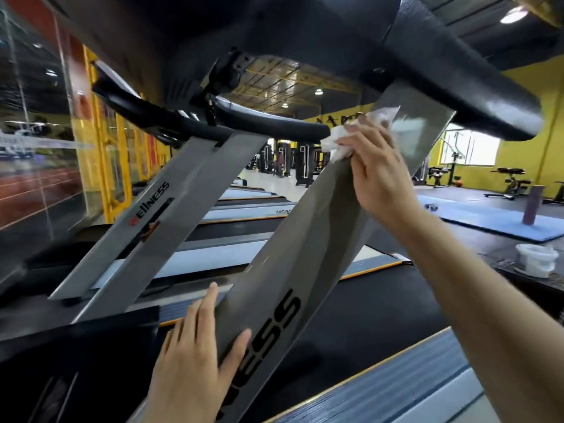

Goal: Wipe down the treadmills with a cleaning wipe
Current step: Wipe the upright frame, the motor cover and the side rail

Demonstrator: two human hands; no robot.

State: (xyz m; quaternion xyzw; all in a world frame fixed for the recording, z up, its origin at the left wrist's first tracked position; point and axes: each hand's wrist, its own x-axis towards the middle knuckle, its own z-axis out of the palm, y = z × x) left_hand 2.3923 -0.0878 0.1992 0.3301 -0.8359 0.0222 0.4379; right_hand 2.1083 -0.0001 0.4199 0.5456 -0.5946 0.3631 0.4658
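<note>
Right hand (377,175) pinching white wipe (338,141) against upper part of grey treadmill upright (293,248), just below black handrail (476,96). Left hand (195,355) lower down, fingers straight, thumb across upright's edge.

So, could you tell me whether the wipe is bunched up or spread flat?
Bunched up: the wipe is crumpled under the right hand against the grey upright.
</note>
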